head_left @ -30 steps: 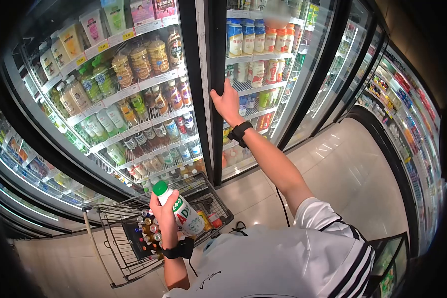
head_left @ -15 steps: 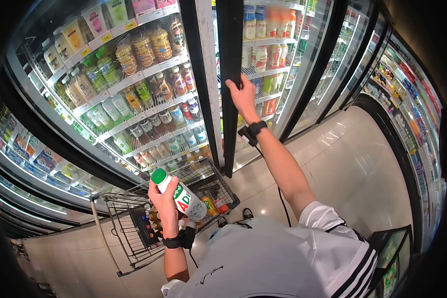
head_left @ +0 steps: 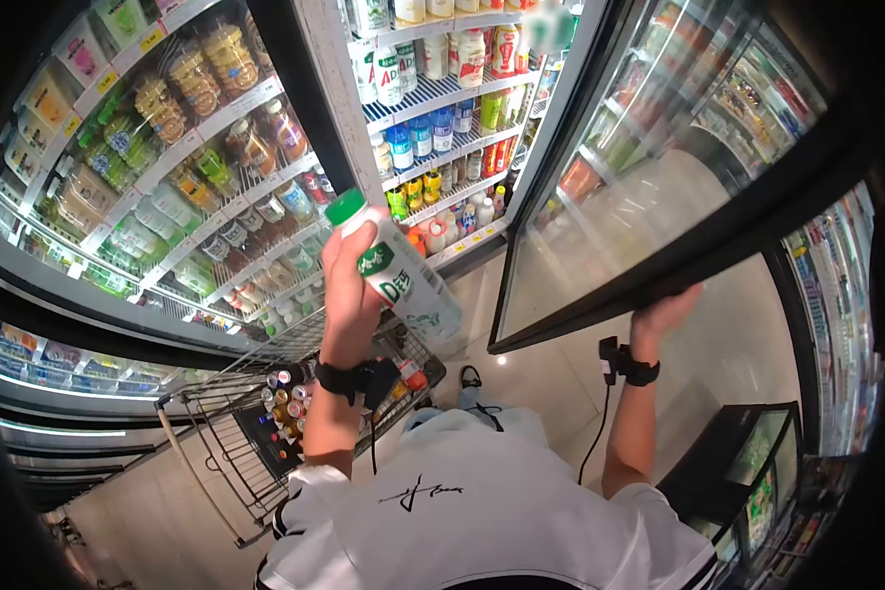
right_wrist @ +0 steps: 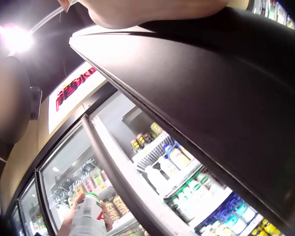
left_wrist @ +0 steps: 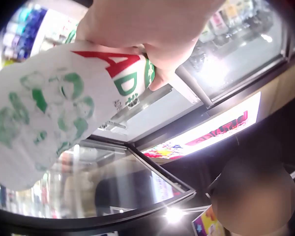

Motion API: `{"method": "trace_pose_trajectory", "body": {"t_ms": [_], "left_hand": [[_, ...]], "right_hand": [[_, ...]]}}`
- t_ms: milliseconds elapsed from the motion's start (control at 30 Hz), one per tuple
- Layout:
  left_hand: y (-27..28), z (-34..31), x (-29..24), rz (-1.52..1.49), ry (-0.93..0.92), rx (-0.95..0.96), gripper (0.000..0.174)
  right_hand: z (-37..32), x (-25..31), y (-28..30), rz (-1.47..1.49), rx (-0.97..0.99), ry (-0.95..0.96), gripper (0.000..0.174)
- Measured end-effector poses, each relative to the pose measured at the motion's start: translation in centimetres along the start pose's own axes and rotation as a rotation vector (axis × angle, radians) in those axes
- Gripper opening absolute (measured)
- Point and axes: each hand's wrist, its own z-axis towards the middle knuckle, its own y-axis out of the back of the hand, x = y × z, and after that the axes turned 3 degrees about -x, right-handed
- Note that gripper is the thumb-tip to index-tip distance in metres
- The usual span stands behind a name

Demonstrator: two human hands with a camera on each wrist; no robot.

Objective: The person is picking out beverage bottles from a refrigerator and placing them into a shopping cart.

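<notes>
My left hand [head_left: 352, 290] grips a white plastic bottle [head_left: 413, 285] by its upper part, tilted, its green cap [head_left: 345, 206] up. Red and green "AD" letters show on its side in the left wrist view, with the thumb wrapped near the neck. On the right, my right hand [head_left: 667, 310] holds the black-framed glass fridge door [head_left: 600, 206] at its outer edge, and the door stands swung wide. Some of its fingers are hidden by the frame. In the right wrist view the hand lies along the black door frame [right_wrist: 187, 83].
Inside the opened fridge, shelves hold similar white bottles [head_left: 396, 74], blue-capped bottles [head_left: 421, 133] and other drinks. A wire shopping cart [head_left: 265, 423] with cans and bottles stands at lower left. A dark case [head_left: 737, 462] is at lower right.
The fridge door has swung open to the right, my right hand moving with it. My left hand has raised the bottle toward the shelves, still gripping it.
</notes>
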Motion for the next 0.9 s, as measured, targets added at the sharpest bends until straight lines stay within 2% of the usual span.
{"method": "trace_pose_trajectory", "body": {"t_ms": [67,133,167,200,267,300,333,367,400,433,467,500,533,600,733,800,900], "left_hand": [[-2.0,1.2,0.8,-0.119,0.127,0.117,0.037],[-4.4,1.9,0.8,-0.129,0.189,0.140,0.041],[-5.5,2.2,0.9,-0.161,0.235,0.171,0.045],[-6.3,2.7,1.3,-0.150,0.242,0.159,0.045],[-7.5,3.3,1.8,-0.331,0.325,0.273,0.048],[-8.6,3.1,1.9,-0.383,0.330,0.279,0.047],[-9.3,3.0,1.8,-0.372,0.320,0.256,0.047],[-9.9,2.9,1.7,-0.393,0.343,0.266,0.047],[-10.6,2.7,1.6,-0.413,0.365,0.277,0.046],[-11.6,2.2,1.3,-0.391,0.366,0.242,0.045],[-12.6,2.0,1.0,-0.177,0.303,0.181,0.051],[-13.3,1.9,1.2,-0.197,0.308,0.146,0.050],[-13.8,1.9,1.3,-0.220,0.315,0.114,0.050],[-14.2,2.2,1.4,-0.147,0.291,0.145,0.049],[-14.8,2.6,1.8,-0.120,0.310,0.169,0.047],[-15.0,2.9,1.9,-0.129,0.311,0.187,0.046],[-15.3,3.2,2.1,-0.169,0.328,0.204,0.046]], "right_hand": [[2.2,0.8,2.6,0.035,-0.002,-0.051,0.046],[4.5,0.2,4.9,-0.018,-0.080,0.005,0.044],[5.1,0.9,5.5,-0.042,-0.040,0.000,0.041],[6.1,0.9,5.7,0.064,-0.057,-0.012,0.039],[7.1,1.7,6.1,0.081,-0.129,-0.118,0.038],[8.5,0.4,8.3,0.066,-0.035,-0.087,0.039],[9.8,-0.5,11.0,0.103,0.138,-0.134,0.039],[11.0,-1.0,12.7,0.295,0.283,-0.208,0.038],[11.3,-0.3,11.6,0.491,0.425,-0.282,0.037],[10.8,0.3,10.5,0.312,0.132,-0.265,0.034],[9.4,1.8,7.9,0.122,-0.156,-0.242,0.032],[11.5,-0.4,12.3,0.267,0.276,-0.254,0.029],[13.1,-2.5,15.0,0.291,0.312,-0.216,0.044],[12.9,-1.9,14.4,0.381,0.032,-0.329,0.046],[12.5,-2.1,13.9,0.335,0.081,-0.212,0.047],[13.5,-2.8,15.5,0.591,0.665,-0.238,0.047],[12.7,-2.0,14.3,0.673,0.656,-0.283,0.047]]}}
